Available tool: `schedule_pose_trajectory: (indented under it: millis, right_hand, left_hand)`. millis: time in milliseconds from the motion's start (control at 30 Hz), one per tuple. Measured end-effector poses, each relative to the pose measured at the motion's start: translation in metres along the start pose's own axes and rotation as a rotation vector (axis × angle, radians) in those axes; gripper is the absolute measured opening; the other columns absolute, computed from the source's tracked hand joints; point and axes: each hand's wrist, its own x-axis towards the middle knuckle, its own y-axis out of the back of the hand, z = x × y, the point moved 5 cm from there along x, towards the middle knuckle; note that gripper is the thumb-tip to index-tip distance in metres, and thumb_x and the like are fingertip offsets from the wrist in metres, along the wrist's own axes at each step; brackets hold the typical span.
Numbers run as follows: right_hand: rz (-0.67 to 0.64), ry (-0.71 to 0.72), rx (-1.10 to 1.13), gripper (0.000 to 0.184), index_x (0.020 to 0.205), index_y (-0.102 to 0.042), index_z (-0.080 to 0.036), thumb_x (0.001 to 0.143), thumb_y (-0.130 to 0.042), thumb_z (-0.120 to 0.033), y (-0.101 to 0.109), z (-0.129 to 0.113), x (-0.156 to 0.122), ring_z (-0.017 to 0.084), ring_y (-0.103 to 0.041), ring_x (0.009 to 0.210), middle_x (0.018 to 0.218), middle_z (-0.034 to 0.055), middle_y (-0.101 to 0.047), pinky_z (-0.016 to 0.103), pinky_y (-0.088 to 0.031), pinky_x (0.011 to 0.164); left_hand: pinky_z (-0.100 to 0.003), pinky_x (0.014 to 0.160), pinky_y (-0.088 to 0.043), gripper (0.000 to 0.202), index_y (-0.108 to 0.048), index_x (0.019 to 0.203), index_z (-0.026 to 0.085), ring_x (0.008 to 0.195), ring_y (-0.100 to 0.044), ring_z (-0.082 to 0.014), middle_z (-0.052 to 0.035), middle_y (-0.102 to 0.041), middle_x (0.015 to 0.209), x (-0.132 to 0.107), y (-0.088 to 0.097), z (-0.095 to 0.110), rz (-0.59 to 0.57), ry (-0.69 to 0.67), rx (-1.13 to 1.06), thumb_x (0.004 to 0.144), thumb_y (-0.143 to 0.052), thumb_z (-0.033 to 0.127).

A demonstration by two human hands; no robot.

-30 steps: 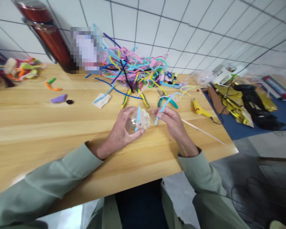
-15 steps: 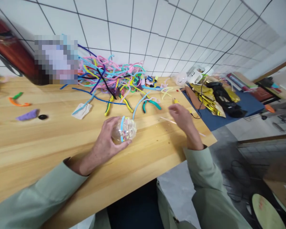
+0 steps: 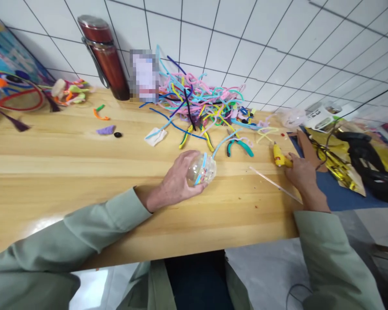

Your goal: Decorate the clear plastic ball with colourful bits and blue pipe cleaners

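My left hand [image 3: 181,178] is wrapped round a clear plastic ball [image 3: 194,170], held just over the wooden table. A light-blue strip [image 3: 204,161] runs around the ball, and small colourful bits show in its right half. A light-blue pipe cleaner [image 3: 221,144] extends up behind the ball. On the right, my right hand [image 3: 304,176] closes on the handle of a yellow hot glue gun [image 3: 279,155], which lies at the table's right side. A thin clear stick [image 3: 273,183] lies left of that hand.
Behind is a heap of pipe cleaners [image 3: 203,99] against the tiled wall. Yellow-handled pliers [image 3: 209,140] and teal-handled pliers [image 3: 244,147] lie before it. A red thermos [image 3: 108,60] stands at back left. Gold foil [image 3: 338,165] and a black cable [image 3: 358,103] are at right.
My right hand has moved right and taken hold of the glue gun's handle. My left hand keeps the ball. The view has shifted left, bringing more of the table's left side in.
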Motion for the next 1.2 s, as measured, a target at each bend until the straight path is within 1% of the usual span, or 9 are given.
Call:
schedule_pose_trajectory:
  millis: [133, 300, 367, 467, 533, 600, 733, 833, 1200]
  right_hand:
    - [-0.034, 0.013, -0.017, 0.057, 0.138, -0.072, -0.008, 0.081, -0.069, -0.013, 0.001, -0.010, 0.007, 0.041, -0.066, 0.114, 0.124, 0.0347, -0.073, 0.051, -0.046, 0.095]
    - [-0.008, -0.020, 0.052, 0.035, 0.120, -0.077, -0.018, 0.086, -0.070, -0.024, 0.020, -0.026, 0.003, 0.038, -0.069, 0.106, 0.113, 0.0249, -0.077, 0.051, -0.050, 0.091]
    - [0.022, -0.039, 0.185, 0.030, 0.115, -0.077, -0.021, 0.089, -0.072, -0.035, 0.036, -0.040, -0.007, 0.035, -0.071, 0.101, 0.109, 0.0219, -0.078, 0.049, -0.052, 0.087]
    - [0.067, -0.026, 0.651, 0.032, 0.112, -0.076, -0.024, 0.087, -0.076, -0.044, 0.062, -0.072, -0.031, 0.032, -0.073, 0.100, 0.112, 0.0192, -0.078, 0.049, -0.055, 0.089]
    - [-0.017, 0.063, 0.869, 0.033, 0.109, -0.077, -0.028, 0.082, -0.083, -0.047, 0.074, -0.103, -0.049, 0.032, -0.074, 0.101, 0.114, 0.0157, -0.079, 0.050, -0.057, 0.093]
    - [-0.150, 0.139, 0.975, 0.032, 0.100, -0.079, -0.030, 0.080, -0.088, -0.052, 0.082, -0.133, -0.065, 0.033, -0.076, 0.097, 0.102, 0.0121, -0.080, 0.050, -0.060, 0.091]
    - [-0.426, 0.307, 1.011, 0.034, 0.100, -0.081, -0.034, 0.080, -0.089, -0.060, 0.086, -0.180, -0.086, 0.030, -0.075, 0.082, 0.089, 0.0072, -0.078, 0.044, -0.063, 0.072]
    - [-0.546, 0.448, 0.979, 0.031, 0.098, -0.082, -0.033, 0.086, -0.083, -0.061, 0.084, -0.199, -0.092, 0.026, -0.069, 0.071, 0.084, 0.0060, -0.075, 0.038, -0.059, 0.063]
    - [-0.611, 0.491, 0.911, 0.035, 0.111, -0.076, -0.025, 0.096, -0.076, -0.058, 0.078, -0.214, -0.107, 0.020, -0.062, 0.070, 0.084, 0.0036, -0.070, 0.030, -0.049, 0.060]
  left_hand:
    - [-0.063, 0.124, -0.049, 0.084, -0.039, 0.156, 0.025, 0.147, -0.057, -0.0389, -0.0192, -0.058, 0.151, 0.000, 0.000, -0.001, -0.013, -0.003, 0.025, 0.085, -0.084, 0.031]
    - [-0.064, 0.124, -0.049, 0.086, -0.037, 0.157, 0.027, 0.146, -0.058, -0.0395, -0.0189, -0.058, 0.151, 0.000, 0.002, -0.001, 0.000, -0.017, 0.029, 0.085, -0.083, 0.034]
    - [-0.064, 0.123, -0.050, 0.087, -0.036, 0.158, 0.028, 0.146, -0.057, -0.0398, -0.0188, -0.057, 0.152, 0.001, 0.002, -0.001, 0.006, -0.013, 0.032, 0.085, -0.083, 0.035]
    - [-0.064, 0.121, -0.051, 0.085, -0.037, 0.156, 0.027, 0.143, -0.059, -0.0398, -0.0194, -0.058, 0.151, 0.002, 0.002, -0.002, 0.030, -0.009, 0.036, 0.086, -0.083, 0.037]
    - [-0.065, 0.121, -0.051, 0.082, -0.039, 0.154, 0.026, 0.142, -0.060, -0.0395, -0.0194, -0.059, 0.149, 0.003, 0.003, -0.003, 0.043, -0.010, 0.038, 0.086, -0.083, 0.038]
    - [-0.065, 0.121, -0.050, 0.082, -0.039, 0.153, 0.028, 0.142, -0.060, -0.0390, -0.0184, -0.059, 0.148, 0.003, 0.003, -0.004, 0.047, -0.005, 0.035, 0.085, -0.083, 0.037]
    - [-0.063, 0.121, -0.052, 0.082, -0.039, 0.154, 0.029, 0.143, -0.059, -0.0374, -0.0168, -0.059, 0.148, 0.003, 0.003, -0.005, 0.065, 0.001, 0.012, 0.085, -0.083, 0.036]
    - [-0.062, 0.119, -0.054, 0.082, -0.038, 0.155, 0.028, 0.142, -0.058, -0.0368, -0.0168, -0.059, 0.148, 0.004, 0.004, -0.003, 0.089, -0.010, -0.004, 0.088, -0.083, 0.040]
    - [-0.064, 0.117, -0.053, 0.084, -0.034, 0.159, 0.026, 0.143, -0.057, -0.0381, -0.0189, -0.057, 0.150, 0.003, 0.004, -0.001, 0.096, -0.047, 0.025, 0.092, -0.082, 0.038]
